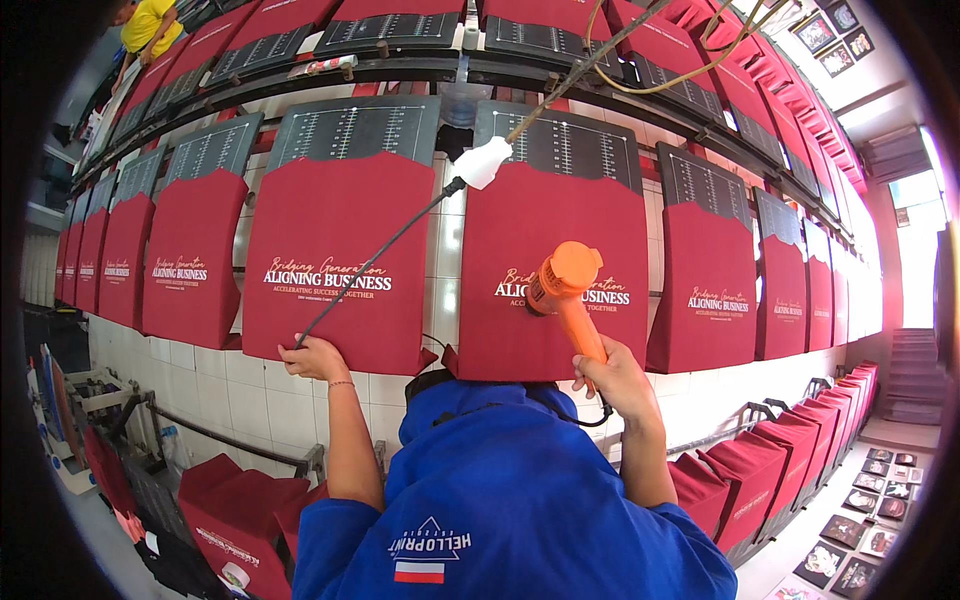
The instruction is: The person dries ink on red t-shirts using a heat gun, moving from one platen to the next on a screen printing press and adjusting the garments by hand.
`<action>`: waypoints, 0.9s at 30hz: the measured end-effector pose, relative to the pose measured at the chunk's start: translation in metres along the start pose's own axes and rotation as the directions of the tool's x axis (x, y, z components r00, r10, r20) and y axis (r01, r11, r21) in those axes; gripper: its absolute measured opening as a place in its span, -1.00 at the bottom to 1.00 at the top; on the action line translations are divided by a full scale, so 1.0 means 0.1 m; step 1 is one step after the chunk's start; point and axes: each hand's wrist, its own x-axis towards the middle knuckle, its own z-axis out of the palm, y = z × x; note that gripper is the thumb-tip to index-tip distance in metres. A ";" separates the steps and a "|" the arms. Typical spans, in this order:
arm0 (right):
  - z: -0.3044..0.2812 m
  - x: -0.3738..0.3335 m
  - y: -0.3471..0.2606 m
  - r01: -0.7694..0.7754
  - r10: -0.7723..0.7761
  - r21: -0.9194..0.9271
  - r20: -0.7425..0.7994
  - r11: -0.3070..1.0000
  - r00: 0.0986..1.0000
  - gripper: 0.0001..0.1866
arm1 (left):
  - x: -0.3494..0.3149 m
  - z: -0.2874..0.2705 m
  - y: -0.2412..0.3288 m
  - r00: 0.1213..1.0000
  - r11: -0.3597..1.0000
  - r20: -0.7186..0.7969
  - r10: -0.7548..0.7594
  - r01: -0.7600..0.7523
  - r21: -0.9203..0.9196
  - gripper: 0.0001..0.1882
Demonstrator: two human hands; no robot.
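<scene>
My right hand point(617, 380) is closed around the handle of an orange hair dryer point(582, 325). Its round barrel sits over the print on a dark red shirt point(550, 240), which is stretched on a black marked board point(560, 140). My left hand point(318, 360) grips a black power cord point(400, 225) at the lower edge of the neighbouring red shirt point(335, 220). That cord runs up across the shirt to a white socket connector point(483, 163), hanging from a cable above. Both shirts carry white and gold lettering.
More red shirts on boards point(705, 270) line both sides and a far row point(390, 25) behind a dark rail point(400, 65). Another row point(775, 450) stands behind me. At the far left is a person in a yellow top point(150, 25). Yellowish cables point(690, 75) hang overhead.
</scene>
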 end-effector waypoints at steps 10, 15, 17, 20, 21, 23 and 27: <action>-0.10 -0.07 0.09 0.014 -0.011 0.034 -0.075 0.999 0.997 -0.74 | 0.00 -0.02 0.02 1.000 1.000 -0.001 -0.025 0.025 -0.018 -0.41; -0.18 -0.11 0.13 0.001 0.003 0.031 -0.119 1.000 0.993 -0.74 | -0.05 -0.04 0.09 0.999 0.999 0.023 -0.032 0.032 -0.004 -0.42; -0.21 -0.12 0.13 0.002 0.002 0.038 -0.123 0.999 0.992 -0.74 | -0.01 -0.04 0.05 0.999 1.000 0.014 -0.029 0.029 0.005 -0.42; -0.28 -0.13 0.15 -0.011 0.019 0.060 -0.139 0.998 0.990 -0.73 | -0.03 -0.04 0.08 0.999 0.999 0.025 -0.033 0.033 0.013 -0.42; -0.27 -0.14 0.15 -0.001 0.006 0.032 -0.153 0.999 0.988 -0.73 | -0.03 -0.04 0.07 0.999 0.999 0.021 -0.035 0.035 0.011 -0.42; -0.30 -0.16 0.16 -0.007 0.012 0.036 -0.160 0.999 0.987 -0.73 | -0.02 -0.04 0.07 0.999 0.999 0.015 -0.039 0.039 0.007 -0.43; -0.37 -0.15 0.23 -0.003 0.011 0.045 -0.174 0.999 0.985 -0.74 | -0.02 -0.03 0.05 0.999 1.000 0.010 -0.031 0.031 -0.006 -0.42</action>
